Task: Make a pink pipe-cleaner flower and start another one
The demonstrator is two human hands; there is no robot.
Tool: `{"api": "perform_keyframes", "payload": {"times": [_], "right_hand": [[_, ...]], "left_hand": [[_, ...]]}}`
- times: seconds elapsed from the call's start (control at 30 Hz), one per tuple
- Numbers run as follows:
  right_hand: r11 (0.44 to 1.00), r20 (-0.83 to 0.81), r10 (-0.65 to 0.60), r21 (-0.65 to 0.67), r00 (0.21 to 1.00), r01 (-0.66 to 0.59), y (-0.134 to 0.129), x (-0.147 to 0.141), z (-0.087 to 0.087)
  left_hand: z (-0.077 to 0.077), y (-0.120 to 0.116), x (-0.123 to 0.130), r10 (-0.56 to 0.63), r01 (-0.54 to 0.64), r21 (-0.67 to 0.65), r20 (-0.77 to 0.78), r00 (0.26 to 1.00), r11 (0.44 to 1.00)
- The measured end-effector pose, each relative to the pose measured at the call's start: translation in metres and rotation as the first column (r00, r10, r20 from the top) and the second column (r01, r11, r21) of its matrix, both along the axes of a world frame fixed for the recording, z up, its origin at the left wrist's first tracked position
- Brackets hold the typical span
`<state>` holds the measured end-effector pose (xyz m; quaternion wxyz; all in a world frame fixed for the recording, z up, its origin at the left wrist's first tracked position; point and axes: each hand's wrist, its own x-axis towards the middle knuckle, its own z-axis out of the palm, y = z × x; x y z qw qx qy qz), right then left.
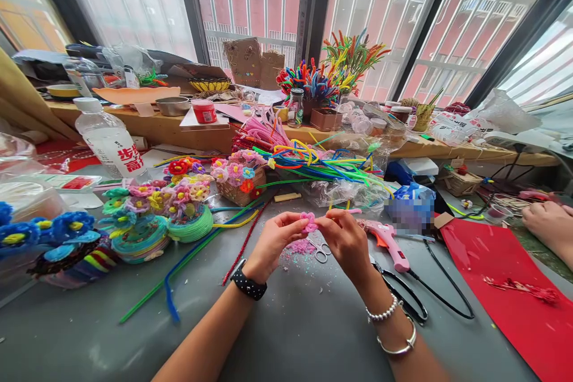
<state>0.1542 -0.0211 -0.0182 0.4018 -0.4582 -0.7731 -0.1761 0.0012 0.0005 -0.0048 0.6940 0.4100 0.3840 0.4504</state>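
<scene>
Between my two hands is a small pink pipe-cleaner flower (308,222), held above the grey table. The fingertips of my left hand (280,237) pinch its left side. My right hand (347,243) pinches its right edge, fingers curled. Beneath them lie a small pair of scissors (321,252) and a heap of pink fuzz clippings (299,246). A pink glue gun (388,240) rests just right of my right hand, its black cable trailing right. Behind my hands are loose pipe cleaners (308,158) in many colours.
Pipe-cleaner flower pots (190,224) and a water bottle (107,140) stand at left. A flower basket (244,185) sits behind my left hand. Black-handled scissors (409,298) and a red sheet (501,286) lie at right. Another person's hand (548,224) is at the far right.
</scene>
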Motion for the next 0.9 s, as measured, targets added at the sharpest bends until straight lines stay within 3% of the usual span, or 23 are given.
{"api": "perform_keyframes", "payload": {"times": [0.3, 0.47, 0.63, 0.77, 0.9], "right_hand": [[0.996, -0.213, -0.001, -0.085, 0.977, -0.018, 0.002, -0.008, -0.008], [0.974, -0.365, 0.132, -0.126, 0.921, -0.19, 0.0, -0.01, -0.004], [0.959, -0.441, 0.158, -0.143, 0.884, -0.243, 0.0, -0.01, -0.003], [0.951, -0.448, 0.173, -0.157, 0.877, -0.268, 0.002, -0.008, -0.004], [0.952, -0.443, 0.139, -0.186, 0.886, -0.242, 0.004, -0.008, -0.005]], "left_hand": [[0.003, -0.003, 0.005, 0.158, -0.121, 0.232, -0.147, 0.976, 0.965], [0.002, 0.0, 0.0, -0.015, 0.014, 0.063, 0.005, 1.0, 0.998], [-0.002, 0.003, -0.004, -0.161, 0.179, -0.094, 0.173, 0.972, 0.979], [-0.003, 0.004, -0.006, -0.178, 0.203, -0.119, 0.19, 0.965, 0.972], [-0.003, 0.004, -0.005, -0.112, 0.124, -0.096, 0.12, 0.986, 0.988]]}}
